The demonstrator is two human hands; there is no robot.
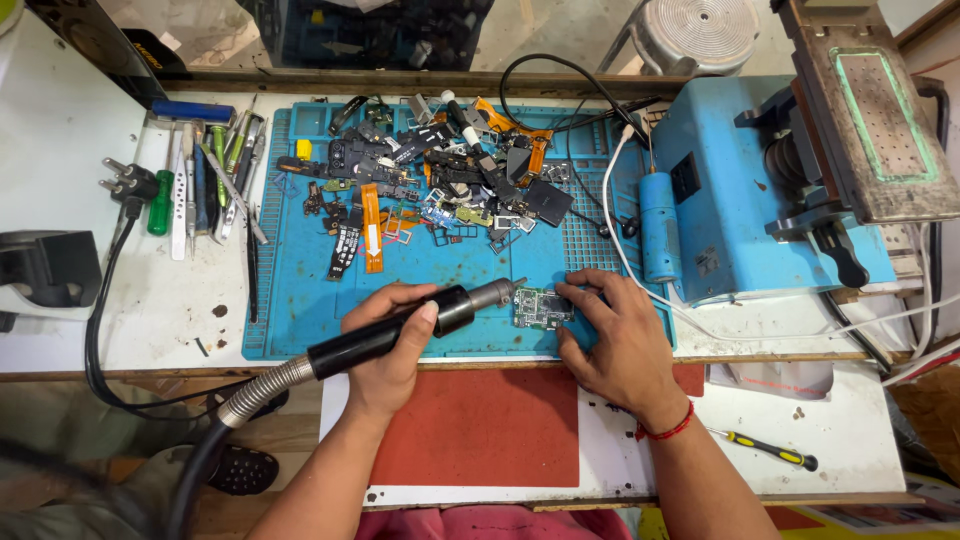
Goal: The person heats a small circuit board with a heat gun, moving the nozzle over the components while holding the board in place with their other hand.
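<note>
A white table (170,310), scuffed and stained, carries a blue work mat (300,300) at its middle. Left of the mat lie a row of tweezers and screwdrivers (205,175) and a black plug (130,183). A blue machine (740,200) stands at the right, and a yellow-and-black screwdriver (765,448) lies on the lower shelf (850,440).

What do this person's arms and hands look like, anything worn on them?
Both forearms are bare, with no sleeves or gloves in view. The right hand has a thin red thread band around its wrist. The left hand shows no band, watch or ring.
</note>
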